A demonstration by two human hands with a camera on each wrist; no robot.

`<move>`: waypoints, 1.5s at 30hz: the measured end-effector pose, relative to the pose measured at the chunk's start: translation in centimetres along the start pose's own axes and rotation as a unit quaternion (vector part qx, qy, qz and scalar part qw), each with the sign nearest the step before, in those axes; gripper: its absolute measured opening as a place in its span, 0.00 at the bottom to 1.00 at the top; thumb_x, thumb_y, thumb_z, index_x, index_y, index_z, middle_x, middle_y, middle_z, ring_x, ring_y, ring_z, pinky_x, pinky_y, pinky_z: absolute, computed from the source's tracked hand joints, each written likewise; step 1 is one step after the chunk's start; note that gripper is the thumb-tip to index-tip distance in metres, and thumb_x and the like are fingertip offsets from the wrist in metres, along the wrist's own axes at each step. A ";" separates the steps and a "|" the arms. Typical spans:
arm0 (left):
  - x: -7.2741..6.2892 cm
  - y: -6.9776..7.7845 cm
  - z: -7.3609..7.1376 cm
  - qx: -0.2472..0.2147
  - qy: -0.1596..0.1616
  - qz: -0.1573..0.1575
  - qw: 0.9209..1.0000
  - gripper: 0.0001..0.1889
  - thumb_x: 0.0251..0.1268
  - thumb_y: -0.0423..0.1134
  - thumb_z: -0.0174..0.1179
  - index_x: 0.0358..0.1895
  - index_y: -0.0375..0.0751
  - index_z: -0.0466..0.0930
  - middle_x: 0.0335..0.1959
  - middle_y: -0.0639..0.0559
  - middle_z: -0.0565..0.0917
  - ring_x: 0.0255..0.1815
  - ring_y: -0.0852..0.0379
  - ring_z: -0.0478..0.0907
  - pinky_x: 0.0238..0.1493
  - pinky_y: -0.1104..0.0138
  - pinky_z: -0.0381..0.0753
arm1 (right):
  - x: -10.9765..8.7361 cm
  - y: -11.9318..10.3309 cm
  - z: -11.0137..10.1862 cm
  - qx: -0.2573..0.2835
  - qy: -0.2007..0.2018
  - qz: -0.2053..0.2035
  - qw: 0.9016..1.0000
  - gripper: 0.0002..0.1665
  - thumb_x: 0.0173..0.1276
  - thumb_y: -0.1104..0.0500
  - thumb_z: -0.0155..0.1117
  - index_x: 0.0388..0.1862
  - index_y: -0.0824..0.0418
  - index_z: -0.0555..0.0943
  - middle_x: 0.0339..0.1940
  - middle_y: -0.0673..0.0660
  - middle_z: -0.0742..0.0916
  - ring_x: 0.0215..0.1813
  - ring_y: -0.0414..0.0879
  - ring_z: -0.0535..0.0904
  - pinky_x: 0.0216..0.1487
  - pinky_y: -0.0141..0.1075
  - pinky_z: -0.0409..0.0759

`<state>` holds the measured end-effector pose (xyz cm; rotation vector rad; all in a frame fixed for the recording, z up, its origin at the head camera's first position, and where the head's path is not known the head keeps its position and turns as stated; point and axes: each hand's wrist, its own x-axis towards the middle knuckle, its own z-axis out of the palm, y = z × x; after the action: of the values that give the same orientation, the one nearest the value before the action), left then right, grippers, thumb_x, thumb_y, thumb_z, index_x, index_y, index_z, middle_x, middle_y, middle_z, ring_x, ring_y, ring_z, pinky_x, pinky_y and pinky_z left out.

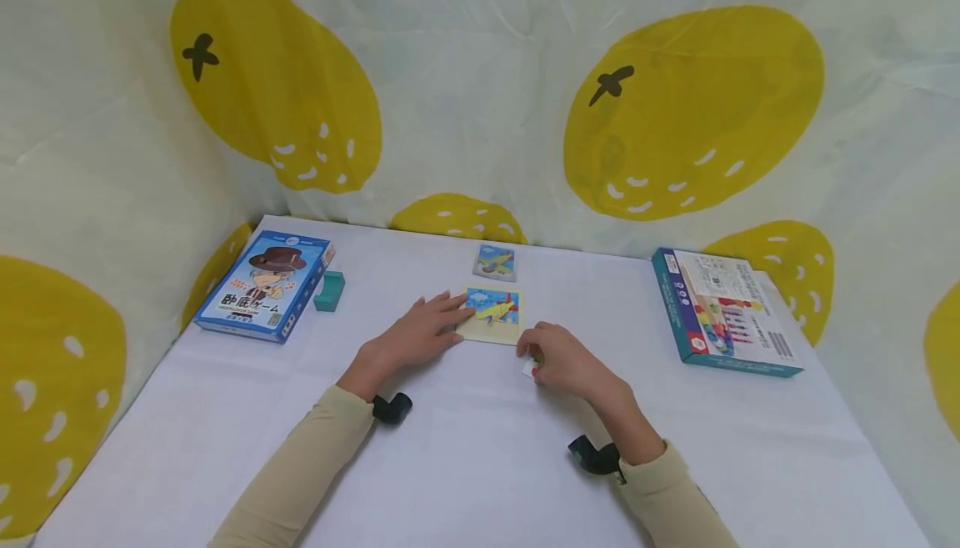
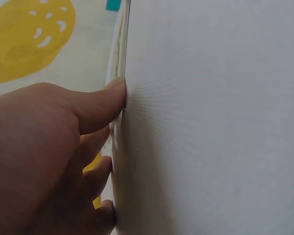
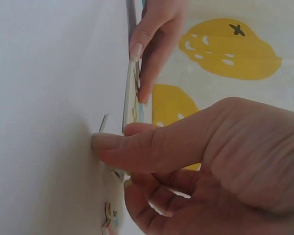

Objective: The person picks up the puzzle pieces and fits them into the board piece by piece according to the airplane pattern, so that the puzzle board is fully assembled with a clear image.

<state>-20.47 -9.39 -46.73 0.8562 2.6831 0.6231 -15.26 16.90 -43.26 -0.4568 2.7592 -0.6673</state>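
A puzzle board (image 1: 491,337) with a pale border and a yellow airplane picture lies flat on the table. My left hand (image 1: 427,331) rests on its left side with the fingers stretched out; in the left wrist view the thumb (image 2: 105,105) presses at the board's edge. By the lower right corner, my right hand (image 1: 566,360) has its fingers curled and pinches a small puzzle piece (image 3: 104,123), mostly hidden behind the thumb. Another puzzle piece (image 3: 108,220) lies under the curled fingers. A white and red bit of a piece (image 1: 529,367) shows beside the hand in the head view.
Behind the board lies a card (image 1: 495,262) with a similar airplane picture. At the left are a blue game box (image 1: 266,285) and a small green open box (image 1: 330,292). A teal-edged paint box (image 1: 727,314) lies at the right. Patterned cloth hangs behind the table.
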 end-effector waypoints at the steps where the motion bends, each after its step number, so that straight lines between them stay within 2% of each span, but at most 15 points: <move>1: 0.0 0.0 0.0 0.000 -0.001 0.000 1.000 0.28 0.76 0.49 0.52 0.77 0.55 0.62 0.81 0.53 0.56 0.84 0.47 0.46 0.80 0.42 0.45 | 0.1 0.1 0.1 0.008 0.003 -0.005 1.000 0.18 0.51 0.75 0.70 0.37 0.57 0.85 0.34 0.52 0.81 0.39 0.45 0.73 0.43 0.36 0.76; 6: 0.2 -0.1 0.2 0.003 -0.004 0.000 1.000 0.29 0.76 0.50 0.52 0.77 0.56 0.61 0.81 0.54 0.56 0.84 0.47 0.45 0.80 0.42 0.45 | 0.2 0.6 0.1 0.061 0.003 -0.013 0.998 0.19 0.50 0.77 0.70 0.36 0.57 0.85 0.33 0.52 0.81 0.38 0.44 0.74 0.39 0.34 0.77; 12: 0.3 -0.1 0.3 0.002 -0.006 -0.003 1.000 0.29 0.76 0.51 0.52 0.77 0.58 0.61 0.81 0.56 0.56 0.84 0.48 0.45 0.80 0.43 0.45 | 0.0 0.8 -0.1 0.103 -0.021 -0.020 0.994 0.14 0.53 0.74 0.70 0.33 0.56 0.85 0.30 0.51 0.82 0.36 0.45 0.75 0.36 0.34 0.76; 18: 0.3 -0.2 0.3 0.002 -0.006 -0.003 1.000 0.29 0.76 0.51 0.52 0.77 0.58 0.61 0.81 0.56 0.56 0.84 0.48 0.45 0.80 0.43 0.45 | 0.2 1.2 -0.1 0.117 -0.043 0.007 0.992 0.10 0.58 0.70 0.70 0.33 0.55 0.84 0.31 0.50 0.83 0.36 0.45 0.74 0.37 0.35 0.75; 24: 0.3 -0.4 0.4 0.002 -0.002 -0.003 1.000 0.29 0.76 0.52 0.52 0.77 0.59 0.61 0.81 0.57 0.56 0.84 0.48 0.45 0.80 0.42 0.44 | 0.6 1.0 -0.3 0.124 -0.039 0.037 0.991 0.09 0.56 0.69 0.73 0.31 0.56 0.83 0.26 0.52 0.81 0.33 0.46 0.75 0.34 0.35 0.74; 27: 0.3 -0.5 0.4 0.001 -0.001 -0.005 1.000 0.29 0.76 0.52 0.52 0.77 0.59 0.61 0.81 0.57 0.55 0.84 0.48 0.45 0.80 0.42 0.44 | 0.8 0.7 -0.2 0.127 -0.024 0.040 0.991 0.09 0.57 0.68 0.73 0.31 0.57 0.82 0.25 0.51 0.81 0.32 0.45 0.75 0.34 0.35 0.74; 31: 0.3 -0.5 0.4 0.002 0.000 -0.006 1.000 0.29 0.76 0.52 0.52 0.77 0.59 0.61 0.81 0.58 0.55 0.84 0.48 0.44 0.80 0.42 0.44 | 1.4 0.4 0.0 0.141 0.019 0.034 0.989 0.08 0.58 0.66 0.73 0.32 0.56 0.83 0.27 0.51 0.81 0.33 0.45 0.74 0.35 0.35 0.74; 35: 0.3 -0.6 0.4 0.002 -0.001 -0.004 1.000 0.29 0.76 0.52 0.52 0.77 0.59 0.61 0.81 0.57 0.55 0.84 0.48 0.44 0.80 0.41 0.44 | 2.3 0.4 0.5 0.165 0.062 0.020 0.984 0.06 0.62 0.66 0.70 0.36 0.57 0.85 0.30 0.52 0.84 0.34 0.44 0.77 0.36 0.34 0.77; 39: 0.3 -0.5 0.4 -0.003 -0.003 0.000 1.000 0.29 0.76 0.52 0.52 0.77 0.59 0.61 0.81 0.57 0.55 0.84 0.47 0.45 0.80 0.41 0.44 | 3.2 0.2 0.9 0.183 0.094 0.017 0.978 0.08 0.65 0.66 0.68 0.42 0.58 0.86 0.33 0.53 0.86 0.35 0.43 0.79 0.38 0.33 0.78; 45: 0.2 -0.5 0.2 0.003 -0.001 0.004 1.000 0.29 0.76 0.51 0.52 0.77 0.58 0.61 0.81 0.56 0.55 0.84 0.47 0.45 0.79 0.40 0.44 | 4.4 -0.5 1.7 0.194 0.139 0.017 0.971 0.09 0.67 0.69 0.63 0.42 0.60 0.87 0.32 0.56 0.84 0.35 0.45 0.78 0.37 0.33 0.75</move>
<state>-20.80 -9.55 -47.17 0.8686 2.6826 0.6162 -18.62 14.20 -45.29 -0.2422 2.7727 -1.3186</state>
